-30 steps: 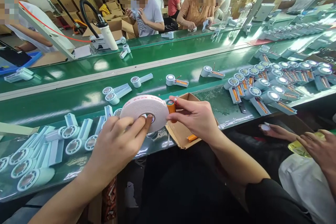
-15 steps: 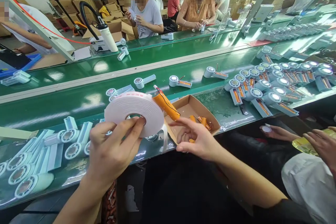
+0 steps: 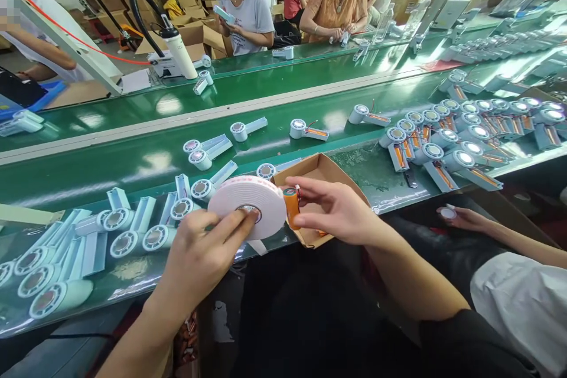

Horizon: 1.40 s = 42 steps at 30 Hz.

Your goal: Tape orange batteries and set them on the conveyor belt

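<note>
My left hand (image 3: 206,254) grips a roll of white tape (image 3: 266,194) by its core, with fingers pushed into the centre hole. A loose tape end (image 3: 257,247) hangs below the roll. At the roll's right edge is an orange cylindrical battery (image 3: 292,210) with thin wires at its top. My right hand (image 3: 341,209) closes round this battery from the right, thumb below and fingers above. Behind that hand stands a small open cardboard box (image 3: 352,180), its contents partly hidden; something orange shows inside.
Pale blue fan housings (image 3: 48,298) crowd the bench at left. More housings, with orange batteries in their handles (image 3: 438,174), are massed at right. Several lie spaced along the green conveyor (image 3: 168,124). A neighbour's hand (image 3: 460,218) holds a small round white piece; other people sit across the line.
My right hand has gone from open fingers beside the battery to a hold on it. The battery has turned more upright and lower, and the tape roll has moved right and down.
</note>
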Tool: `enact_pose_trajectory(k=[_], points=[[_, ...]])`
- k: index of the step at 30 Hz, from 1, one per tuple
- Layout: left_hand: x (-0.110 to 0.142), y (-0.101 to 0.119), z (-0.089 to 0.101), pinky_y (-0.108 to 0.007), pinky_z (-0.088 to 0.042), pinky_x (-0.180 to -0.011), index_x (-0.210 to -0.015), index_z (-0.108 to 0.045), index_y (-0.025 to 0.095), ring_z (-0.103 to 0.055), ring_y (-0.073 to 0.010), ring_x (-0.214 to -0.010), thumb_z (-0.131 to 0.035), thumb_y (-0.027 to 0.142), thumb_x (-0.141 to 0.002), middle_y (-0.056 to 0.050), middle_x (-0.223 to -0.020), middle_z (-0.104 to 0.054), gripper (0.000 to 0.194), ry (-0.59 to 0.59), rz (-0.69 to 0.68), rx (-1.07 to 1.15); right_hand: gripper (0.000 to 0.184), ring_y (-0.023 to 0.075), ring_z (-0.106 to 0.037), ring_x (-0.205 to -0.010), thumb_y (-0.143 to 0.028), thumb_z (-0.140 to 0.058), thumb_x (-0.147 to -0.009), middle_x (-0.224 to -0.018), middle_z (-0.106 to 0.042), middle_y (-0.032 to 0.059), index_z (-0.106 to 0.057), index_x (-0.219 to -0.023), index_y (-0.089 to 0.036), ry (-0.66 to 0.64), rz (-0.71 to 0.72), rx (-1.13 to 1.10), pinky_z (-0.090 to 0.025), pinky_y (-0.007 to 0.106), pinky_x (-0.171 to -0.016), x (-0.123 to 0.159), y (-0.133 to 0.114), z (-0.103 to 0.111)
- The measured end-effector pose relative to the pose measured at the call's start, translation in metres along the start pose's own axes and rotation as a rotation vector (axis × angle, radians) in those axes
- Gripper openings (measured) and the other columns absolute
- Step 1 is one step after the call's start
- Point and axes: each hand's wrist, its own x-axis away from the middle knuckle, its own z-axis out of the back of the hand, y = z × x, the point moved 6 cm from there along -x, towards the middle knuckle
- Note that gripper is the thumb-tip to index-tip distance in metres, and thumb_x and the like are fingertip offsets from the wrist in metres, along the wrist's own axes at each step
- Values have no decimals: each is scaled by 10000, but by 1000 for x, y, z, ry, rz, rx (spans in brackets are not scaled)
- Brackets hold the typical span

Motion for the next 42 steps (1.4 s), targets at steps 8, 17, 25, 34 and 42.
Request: enact_pose_trajectory(k=[8,17,25,34,42], points=[[13,17,-24,-387,-429,-800,-1219,-754,173,-510,-245,-878,-730,67,-926,-26,-1033,-812,313,10,170,-16,486,276,-798,-1034,-406,-971,-708,-1115,-842,76,-789,-1125,-236,558,23,-478,-685,412,-878,15,56,-28],[68,31,-53,-365,-487,-849,-1190,-770,222,-542,-244,-947,-743,81,-866,-37,-983,-782,355,-75,450,287,300,196,-800,-895,-321,-958,-702,-1003,-841,22,-803,-946,-242,662,185,-448,-682,297,-757,1,31,40],[162,-22,-58,-506,-491,-1056,-1369,-689,258,-556,-351,-1224,-743,423,-931,-82,-1312,-745,471,-237,656,204,293,186,-799,-854,-327,-943,-693,-1036,-833,27,-828,-958,-273,949,68,-301,-674,281,-713,60,66,134],[-93,-141,-219,-493,-471,-1118,-1344,-688,218,-526,-359,-1389,-566,365,-1041,-128,-1450,-667,358,-490,680,194,484,338,-834,-767,-429,-1031,-545,-968,-853,146,-851,-962,-261,809,-190,-183,-714,404,-685,93,79,119],[-149,-156,-312,-502,-543,-1066,-1188,-702,185,-621,-266,-1247,-716,321,-989,-98,-1368,-653,241,-756,352,273,683,344,-842,-833,-471,-986,-603,-972,-858,121,-786,-1214,-240,1042,-147,55,-711,317,-652,109,71,175]])
